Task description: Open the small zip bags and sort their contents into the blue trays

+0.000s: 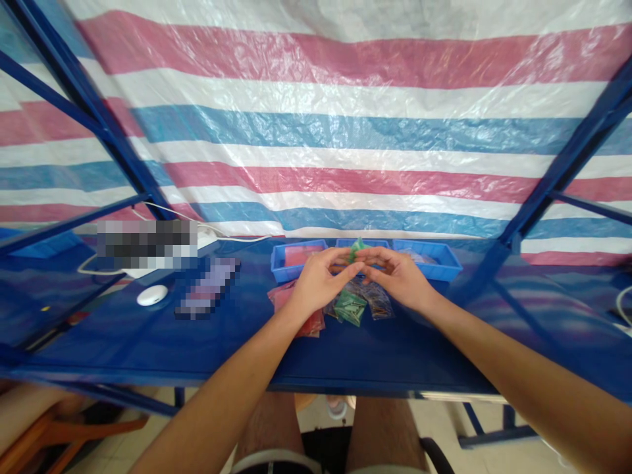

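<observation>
My left hand and my right hand meet with fingertips together, thumbs nearly touching. Between the fingers is a small green plastic bag, partly covered by them. It is held over the middle blue bin, whose front my hands mostly hide. Just below lies another green bag with thin pieces inside. Clear bags with small dark pieces are on its right. Red bags are piled by my left wrist.
A left blue bin contains red bags; a right blue bin contains clear ones. A white oval object and a blurred-out flat item lie at left on the blue table. Blue frame posts and striped sheeting stand behind.
</observation>
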`<state>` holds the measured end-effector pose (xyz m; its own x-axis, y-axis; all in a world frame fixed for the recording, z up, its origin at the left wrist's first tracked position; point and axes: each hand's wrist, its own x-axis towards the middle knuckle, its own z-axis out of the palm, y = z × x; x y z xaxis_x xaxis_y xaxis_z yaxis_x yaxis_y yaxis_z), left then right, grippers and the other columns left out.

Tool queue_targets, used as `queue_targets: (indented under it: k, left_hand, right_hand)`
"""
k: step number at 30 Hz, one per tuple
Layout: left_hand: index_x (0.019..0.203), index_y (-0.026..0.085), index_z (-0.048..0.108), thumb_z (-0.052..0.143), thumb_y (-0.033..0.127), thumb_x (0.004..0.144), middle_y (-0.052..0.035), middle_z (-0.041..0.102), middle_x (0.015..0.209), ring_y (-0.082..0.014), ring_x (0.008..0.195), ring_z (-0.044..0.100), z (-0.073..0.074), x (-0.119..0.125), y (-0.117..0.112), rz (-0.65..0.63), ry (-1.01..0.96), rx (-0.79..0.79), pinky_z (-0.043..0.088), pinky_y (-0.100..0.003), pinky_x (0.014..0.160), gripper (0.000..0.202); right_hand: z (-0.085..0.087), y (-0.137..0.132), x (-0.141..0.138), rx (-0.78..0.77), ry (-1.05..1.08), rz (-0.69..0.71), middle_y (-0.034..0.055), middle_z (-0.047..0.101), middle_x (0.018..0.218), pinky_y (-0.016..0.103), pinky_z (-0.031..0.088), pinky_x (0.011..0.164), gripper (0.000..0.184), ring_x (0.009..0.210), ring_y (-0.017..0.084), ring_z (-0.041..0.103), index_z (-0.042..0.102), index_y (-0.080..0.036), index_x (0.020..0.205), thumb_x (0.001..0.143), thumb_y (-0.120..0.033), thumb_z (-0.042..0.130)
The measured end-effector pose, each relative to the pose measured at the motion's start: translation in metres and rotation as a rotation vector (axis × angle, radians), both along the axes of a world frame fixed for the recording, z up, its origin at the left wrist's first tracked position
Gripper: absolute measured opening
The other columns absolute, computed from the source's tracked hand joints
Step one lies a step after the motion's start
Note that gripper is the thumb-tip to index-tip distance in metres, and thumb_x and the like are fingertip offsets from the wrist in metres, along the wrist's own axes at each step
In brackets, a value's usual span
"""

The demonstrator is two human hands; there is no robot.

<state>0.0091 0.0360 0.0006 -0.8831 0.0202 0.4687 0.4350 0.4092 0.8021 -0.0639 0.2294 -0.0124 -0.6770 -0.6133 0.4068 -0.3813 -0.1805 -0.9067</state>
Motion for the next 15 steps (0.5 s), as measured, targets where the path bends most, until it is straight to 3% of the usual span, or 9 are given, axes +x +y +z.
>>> queue_targets:
  k: [2,4,7,9,11,15]
  left_hand:
    - [0.122,0.018,0.074,0.071,0.043,0.095,-0.0119,0.079,0.116,-0.0273,0.103,0.076,-0.0016,-0.0025,-0.0046,0.056,0.01,-0.049,0.062,-0.04,0.091,0.038]
    - [0.12,0.019,0.075,0.068,0.042,0.097,-0.0101,0.08,0.111,-0.0265,0.098,0.077,-0.0024,-0.0044,-0.0079,0.077,0.018,-0.084,0.062,-0.039,0.086,0.034]
    - [0.121,0.019,0.073,0.066,0.041,0.097,-0.0081,0.081,0.103,-0.0247,0.09,0.077,-0.0033,-0.0055,-0.0082,0.067,0.011,-0.044,0.062,-0.036,0.079,0.033]
    - [0.124,0.019,0.069,0.067,0.04,0.096,-0.0078,0.08,0.102,-0.0241,0.09,0.076,-0.0036,-0.0053,-0.0064,0.051,0.012,0.017,0.062,-0.035,0.078,0.035]
    - [0.129,0.021,0.065,0.067,0.039,0.097,-0.0069,0.079,0.101,-0.023,0.09,0.075,-0.0034,-0.0048,-0.0045,0.031,0.019,0.053,0.06,-0.034,0.078,0.038]
    - [0.131,0.021,0.061,0.069,0.035,0.096,-0.0075,0.075,0.104,-0.0204,0.091,0.072,-0.0009,-0.004,-0.0039,0.083,0.065,0.04,0.058,-0.03,0.077,0.039]
  right_hand:
    - [0.0011,-0.0009,0.0021,-0.015,-0.011,0.006,0.007,0.077,0.111,0.041,0.065,0.08,0.036,0.104,0.026,0.073,0.072,-0.026,0.116,0.09,-0.05,0.076]
    - [0.0018,-0.0004,0.0019,-0.021,-0.022,-0.04,0.0069,0.077,0.104,0.039,0.064,0.073,0.035,0.096,0.026,0.074,0.072,-0.026,0.113,0.09,-0.052,0.074]
    - [0.0024,0.0019,-0.0009,-0.001,0.056,-0.224,0.0065,0.075,0.095,0.034,0.059,0.062,0.034,0.082,0.023,0.07,0.073,-0.026,0.105,0.088,-0.054,0.076]
    - [0.0027,0.0031,-0.0024,-0.012,0.141,-0.304,0.0073,0.073,0.101,0.034,0.059,0.066,0.031,0.089,0.024,0.069,0.075,-0.026,0.1,0.086,-0.054,0.078]
    - [0.0031,0.0033,-0.0028,-0.037,0.155,-0.271,0.0071,0.072,0.108,0.035,0.06,0.073,0.03,0.095,0.024,0.068,0.076,-0.026,0.095,0.086,-0.054,0.079]
    - [0.0019,0.0021,-0.0036,-0.032,0.023,-0.148,0.005,0.073,0.099,0.038,0.061,0.073,0.034,0.075,0.02,0.068,0.075,-0.025,0.097,0.084,-0.055,0.08]
